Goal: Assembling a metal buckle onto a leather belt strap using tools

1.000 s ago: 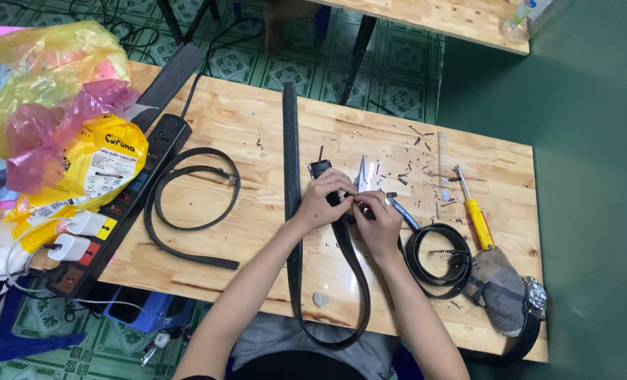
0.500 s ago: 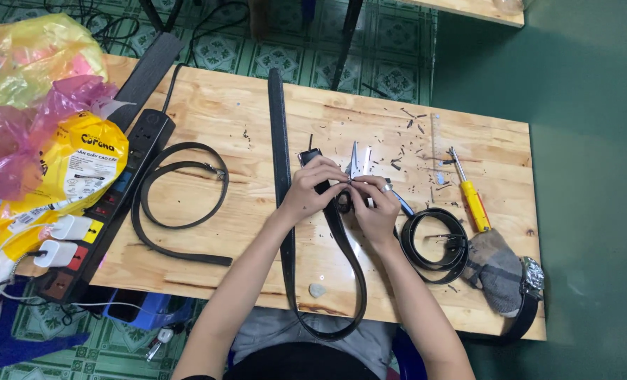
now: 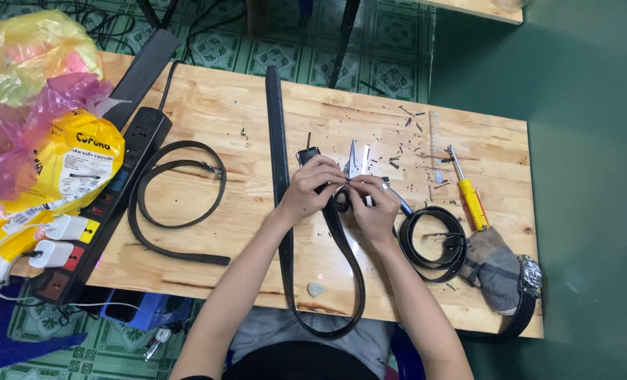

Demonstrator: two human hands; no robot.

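Observation:
A long black belt (image 3: 280, 162) lies down the middle of the wooden table (image 3: 208, 105) and loops back over the near edge toward my hands. My left hand (image 3: 312, 188) pinches the belt's end near its buckle. My right hand (image 3: 371, 207) is closed against the same spot, fingertips meeting the left hand's. Which small part sits between the fingers is hidden. Scissors (image 3: 360, 160) lie just beyond my hands.
A second black belt (image 3: 160, 218) lies looped at the left and a coiled one (image 3: 433, 239) at the right. A yellow-handled screwdriver (image 3: 472, 200), a grey glove (image 3: 496, 267), a black power strip (image 3: 109, 200) and coloured plastic bags (image 3: 39, 127) are also there.
Both hands stay together on the belt end. The camera view has shifted slightly, so the table sits a little lower in frame.

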